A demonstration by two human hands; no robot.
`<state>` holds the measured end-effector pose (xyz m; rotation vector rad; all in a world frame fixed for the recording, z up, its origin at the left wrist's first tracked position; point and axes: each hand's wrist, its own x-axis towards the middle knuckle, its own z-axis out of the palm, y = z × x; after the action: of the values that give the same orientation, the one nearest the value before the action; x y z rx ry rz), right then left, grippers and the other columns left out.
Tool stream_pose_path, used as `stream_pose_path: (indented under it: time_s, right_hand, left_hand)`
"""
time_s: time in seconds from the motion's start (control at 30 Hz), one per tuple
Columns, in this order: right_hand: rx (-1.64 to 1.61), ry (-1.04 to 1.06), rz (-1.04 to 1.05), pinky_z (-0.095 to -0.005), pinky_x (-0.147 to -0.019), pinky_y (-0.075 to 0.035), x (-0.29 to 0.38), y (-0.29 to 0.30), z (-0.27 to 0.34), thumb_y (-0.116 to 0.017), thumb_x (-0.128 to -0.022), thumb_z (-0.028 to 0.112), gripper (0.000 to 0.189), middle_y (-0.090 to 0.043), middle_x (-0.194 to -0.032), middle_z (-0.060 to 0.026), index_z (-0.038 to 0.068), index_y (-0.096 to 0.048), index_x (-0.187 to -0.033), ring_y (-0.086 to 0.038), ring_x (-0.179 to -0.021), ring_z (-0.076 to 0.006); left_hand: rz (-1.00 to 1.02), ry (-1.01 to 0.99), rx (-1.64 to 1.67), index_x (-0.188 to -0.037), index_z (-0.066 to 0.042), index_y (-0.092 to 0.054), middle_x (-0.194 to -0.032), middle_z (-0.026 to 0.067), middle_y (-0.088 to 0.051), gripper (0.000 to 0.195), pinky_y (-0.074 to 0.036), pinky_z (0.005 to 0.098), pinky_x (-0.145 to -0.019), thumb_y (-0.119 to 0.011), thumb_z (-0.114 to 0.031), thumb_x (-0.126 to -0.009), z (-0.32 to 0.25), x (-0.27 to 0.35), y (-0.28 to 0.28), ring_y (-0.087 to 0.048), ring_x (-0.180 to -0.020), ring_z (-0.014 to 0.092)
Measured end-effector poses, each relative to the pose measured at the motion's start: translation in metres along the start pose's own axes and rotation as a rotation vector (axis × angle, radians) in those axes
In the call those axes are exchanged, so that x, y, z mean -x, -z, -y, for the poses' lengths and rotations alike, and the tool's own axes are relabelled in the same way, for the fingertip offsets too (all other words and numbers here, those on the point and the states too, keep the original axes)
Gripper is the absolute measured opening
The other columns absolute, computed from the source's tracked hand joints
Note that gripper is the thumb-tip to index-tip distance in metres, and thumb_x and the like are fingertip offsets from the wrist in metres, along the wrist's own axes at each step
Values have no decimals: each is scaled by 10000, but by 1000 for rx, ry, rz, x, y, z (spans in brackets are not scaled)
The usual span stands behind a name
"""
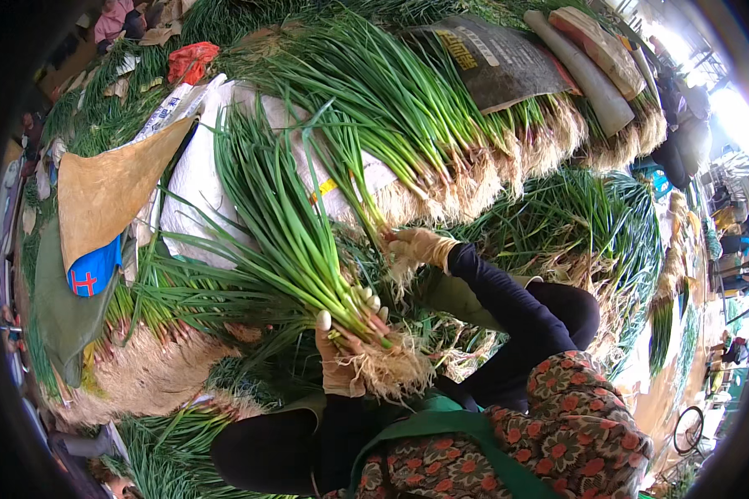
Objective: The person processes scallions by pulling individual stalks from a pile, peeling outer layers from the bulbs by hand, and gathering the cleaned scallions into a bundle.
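My left hand [343, 355], in a pale glove with white fingertips, is shut around a thick bunch of green onions [312, 256]. Its leaves fan up and to the left, and its pale roots hang out below the grip. Farther up, my gloved right hand [419, 246] grips a thinner bunch of green onions [365, 209] near its root end. Beyond that hand lies a long row of green onions [406, 118], roots toward me, partly on white woven sacks [193, 187].
Brown sheeting [118, 187] and a dark green cover [68, 305] lie over more onions at left. A dark printed sack [487, 59] and a rolled grey sheet [580, 72] cover the row's right part. Loose onions [574, 218] are heaped at right. A red plastic bag [190, 62] lies at upper left.
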<state>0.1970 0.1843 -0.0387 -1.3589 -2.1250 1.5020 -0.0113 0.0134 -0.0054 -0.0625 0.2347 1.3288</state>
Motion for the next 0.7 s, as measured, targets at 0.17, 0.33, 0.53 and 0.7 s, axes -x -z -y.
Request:
stream_pose_path:
  time_s: [0.17, 0.33, 0.53, 0.7]
  right_hand:
    - [843, -92, -204, -349, -423, -433, 25, 7, 5, -455, -895, 314, 281, -585, -622, -60, 71, -579, -826, -556, -462, -219]
    - [877, -110, 392, -364, -515, -505, 62, -72, 100, -494, -842, 165, 383, -594, -700, -126, 66, -430, -1206, -648, -710, -238]
    - [964, 398, -163, -316, -679, -505, 11, -19, -34, -518, -875, 234, 263, -656, -914, -136, 47, -595, -1044, -632, -780, -224]
    - [-533, -184, -22, -234, -485, -433, -14, -17, 30, -310, -931, 490, 554, -659, -913, -102, 25, -573, -1079, -534, -545, -119]
  left_hand:
    - [-71, 17, 16, -1335, -60, -313, -1297, 182, -420, 652, -392, 453, -984, -561, -382, -826, 10, -7, -8, -464, -1142, 328]
    - [-119, -97, -149, -1289, -42, -365, -1179, 169, -522, 559, -456, 460, -897, -536, -336, -845, 0, 0, -11, -540, -1036, 311]
    - [475, 176, 330, -1387, -127, -205, -1256, 129, -447, 584, -472, 481, -909, -444, -360, -907, -7, -13, 35, -484, -1125, 310]
    - [-258, 156, 283, -1323, -34, -305, -847, 305, -571, 659, -548, 445, -505, -397, -504, -871, -13, 4, -8, -588, -599, 336]
